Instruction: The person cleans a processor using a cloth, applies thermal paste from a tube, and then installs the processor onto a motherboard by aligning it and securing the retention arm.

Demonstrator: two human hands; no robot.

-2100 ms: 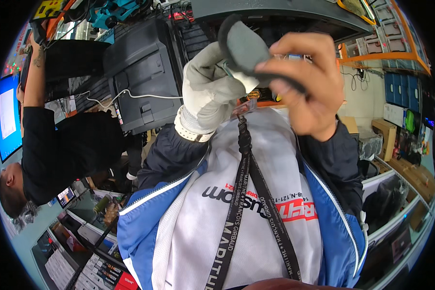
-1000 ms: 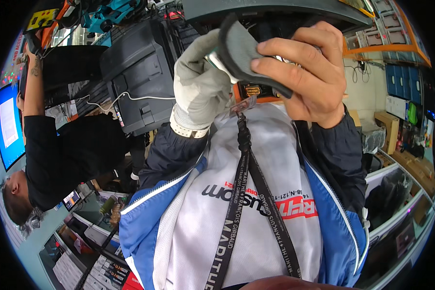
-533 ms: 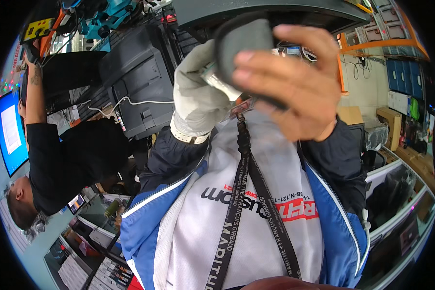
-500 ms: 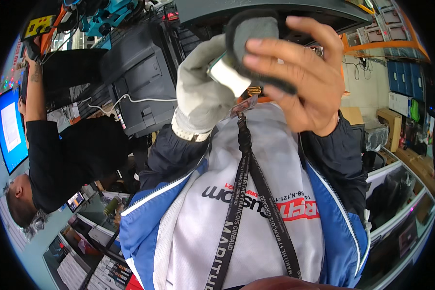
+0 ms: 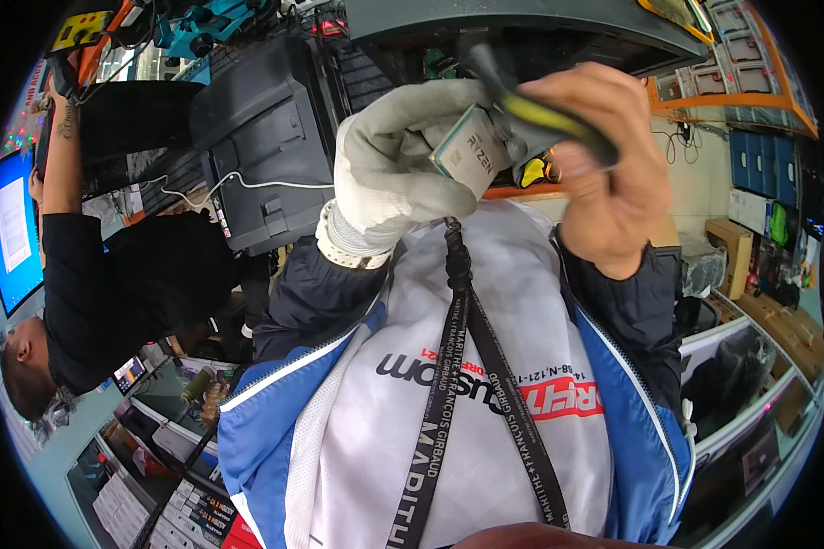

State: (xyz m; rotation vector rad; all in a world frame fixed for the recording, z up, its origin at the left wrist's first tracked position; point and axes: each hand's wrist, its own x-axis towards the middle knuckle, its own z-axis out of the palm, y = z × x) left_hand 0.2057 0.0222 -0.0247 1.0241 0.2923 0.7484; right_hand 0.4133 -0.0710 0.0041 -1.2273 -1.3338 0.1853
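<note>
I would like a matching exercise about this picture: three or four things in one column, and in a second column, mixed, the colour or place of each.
Things:
1. left hand
2. right hand
3. processor chip
4. lanyard

Descriptions:
A. bare, holds a dark tool with a yellow stripe
B. black strap, hangs down over the white and blue jacket
C. wears a grey work glove
D. square, silver, pinched in the gloved fingers

Pairs: 1-C, 2-A, 3-D, 4-B

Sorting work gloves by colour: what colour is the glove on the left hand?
Light grey, with a white ribbed cuff; the glove shows best in the head view.
</note>
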